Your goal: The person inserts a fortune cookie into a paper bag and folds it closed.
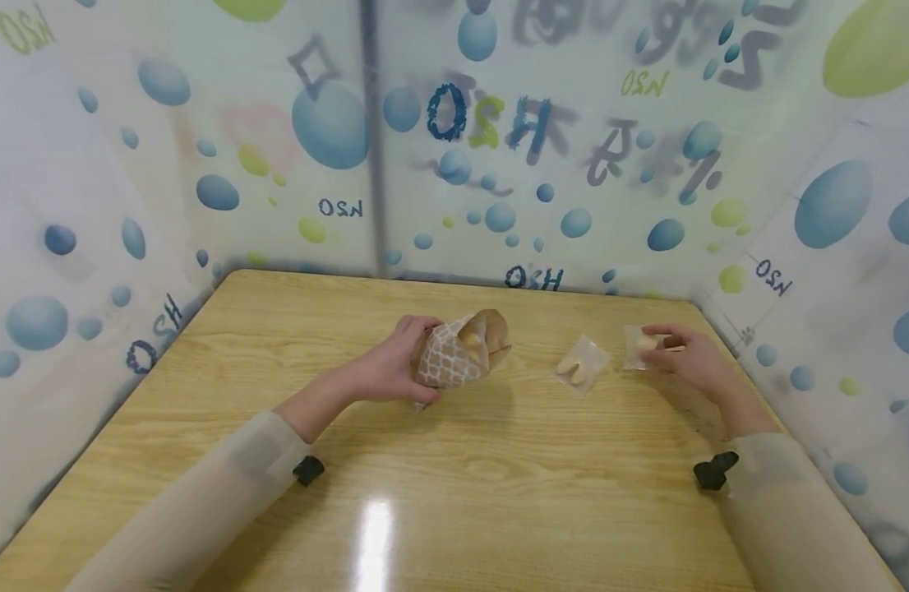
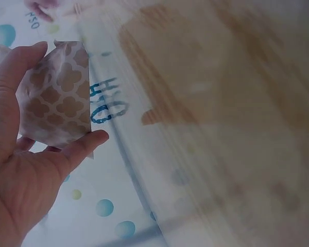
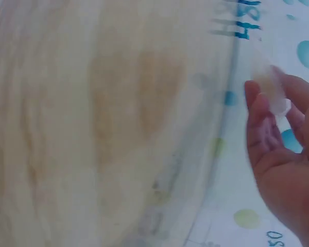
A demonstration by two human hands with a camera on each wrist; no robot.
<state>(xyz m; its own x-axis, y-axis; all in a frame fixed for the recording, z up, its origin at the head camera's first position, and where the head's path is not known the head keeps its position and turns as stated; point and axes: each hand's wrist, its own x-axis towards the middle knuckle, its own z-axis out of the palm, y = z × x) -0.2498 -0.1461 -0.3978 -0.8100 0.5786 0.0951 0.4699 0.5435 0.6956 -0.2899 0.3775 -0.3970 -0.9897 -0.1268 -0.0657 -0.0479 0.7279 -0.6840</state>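
My left hand (image 1: 388, 362) grips a brown paper bag (image 1: 449, 358) with a white lattice print, thumb and fingers around its base. The bag is tilted, its open mouth toward the right. In the left wrist view, the bag's printed side (image 2: 56, 98) shows between thumb and fingers. At the right, my right hand (image 1: 697, 362) pinches a small clear packet (image 1: 634, 347) with a pale piece inside, partly hidden by the fingers. That packet (image 3: 268, 85) looks blurred in the right wrist view. Between the hands, a second clear packet (image 1: 583, 363) holding a folded, tan, fortune-cookie-like piece lies on the table.
The wood-grain table (image 1: 536, 493) reaches back to a white wall covering (image 1: 262, 214) with blue and green bubble prints. Similar walls stand close at the left and right edges. A black device (image 1: 713, 471) sits at the right wrist, another (image 1: 308, 470) at the left.
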